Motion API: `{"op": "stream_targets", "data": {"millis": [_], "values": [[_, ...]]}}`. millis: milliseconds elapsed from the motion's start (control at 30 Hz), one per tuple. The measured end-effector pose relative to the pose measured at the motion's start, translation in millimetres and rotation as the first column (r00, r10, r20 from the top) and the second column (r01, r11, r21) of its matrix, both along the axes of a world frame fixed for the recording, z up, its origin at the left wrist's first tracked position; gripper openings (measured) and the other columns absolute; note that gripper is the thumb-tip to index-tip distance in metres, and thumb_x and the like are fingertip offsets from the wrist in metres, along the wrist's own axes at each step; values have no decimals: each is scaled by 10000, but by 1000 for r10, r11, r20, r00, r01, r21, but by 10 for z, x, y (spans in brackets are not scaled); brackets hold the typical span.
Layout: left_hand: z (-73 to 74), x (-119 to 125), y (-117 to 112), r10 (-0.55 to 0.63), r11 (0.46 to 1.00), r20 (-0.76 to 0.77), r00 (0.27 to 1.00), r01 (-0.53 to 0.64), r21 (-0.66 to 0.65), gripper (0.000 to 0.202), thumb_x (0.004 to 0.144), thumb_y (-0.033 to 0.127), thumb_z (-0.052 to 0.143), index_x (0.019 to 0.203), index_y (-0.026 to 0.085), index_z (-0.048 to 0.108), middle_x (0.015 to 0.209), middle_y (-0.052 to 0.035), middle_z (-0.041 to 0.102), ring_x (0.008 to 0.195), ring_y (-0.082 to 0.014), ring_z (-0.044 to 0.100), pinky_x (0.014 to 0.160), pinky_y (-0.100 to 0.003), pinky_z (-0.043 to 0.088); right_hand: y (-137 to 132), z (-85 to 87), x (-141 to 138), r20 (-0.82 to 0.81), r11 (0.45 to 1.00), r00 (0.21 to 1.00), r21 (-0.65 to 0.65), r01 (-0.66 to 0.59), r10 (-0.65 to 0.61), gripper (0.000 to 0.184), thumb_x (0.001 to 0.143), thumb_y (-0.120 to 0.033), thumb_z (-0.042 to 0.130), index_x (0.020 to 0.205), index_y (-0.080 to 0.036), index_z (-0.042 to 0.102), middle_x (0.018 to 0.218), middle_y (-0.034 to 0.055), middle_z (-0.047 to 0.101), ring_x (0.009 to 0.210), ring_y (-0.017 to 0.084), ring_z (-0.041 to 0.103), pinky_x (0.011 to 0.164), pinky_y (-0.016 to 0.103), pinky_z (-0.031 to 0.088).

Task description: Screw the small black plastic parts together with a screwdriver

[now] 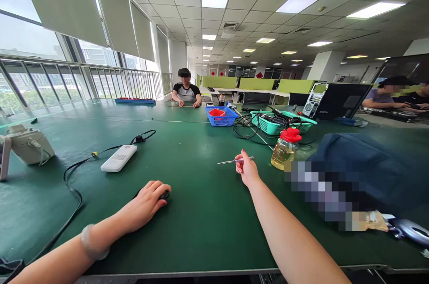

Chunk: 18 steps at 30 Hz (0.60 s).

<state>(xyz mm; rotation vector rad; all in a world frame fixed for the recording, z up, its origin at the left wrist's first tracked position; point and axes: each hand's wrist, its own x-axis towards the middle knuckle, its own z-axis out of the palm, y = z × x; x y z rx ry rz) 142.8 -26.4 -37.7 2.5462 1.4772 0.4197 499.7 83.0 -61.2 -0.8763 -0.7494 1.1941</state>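
From the right hand (247,168), a thin tool (227,162) points left, crosswise.

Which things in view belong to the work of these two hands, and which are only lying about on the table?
In hand:
thin metal tool, held in the right hand
dark object, mostly covered by the left hand

Lying about:
white device
red-lidded bottle
blue basket
green basket
navy bag
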Motion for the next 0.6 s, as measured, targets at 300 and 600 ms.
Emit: {"op": "stream_targets", "data": {"millis": [300,600], "values": [[156,-1227,272,359,928,9,933,-358,104,419,922,499,265,1115,229,521,1079,6,670,997,-174,607,923,-280,450,12,-6,-4,12,1000,1000,6,-9,9,485,686,-631,704,574,-179,569,393,-56,438,316,49,331,320,202,230],[254,-1391,168,544,812,445,711,-579,-67,573,807,713,440,1111,229,491,1149,34,685,1032,-155,614,885,-297,491,24,-19,14,18,1000,1000,-10,-6,6,480,682,-623,710,575,-170,594,402,-51,440,327,42,336,329,195,238]]}}
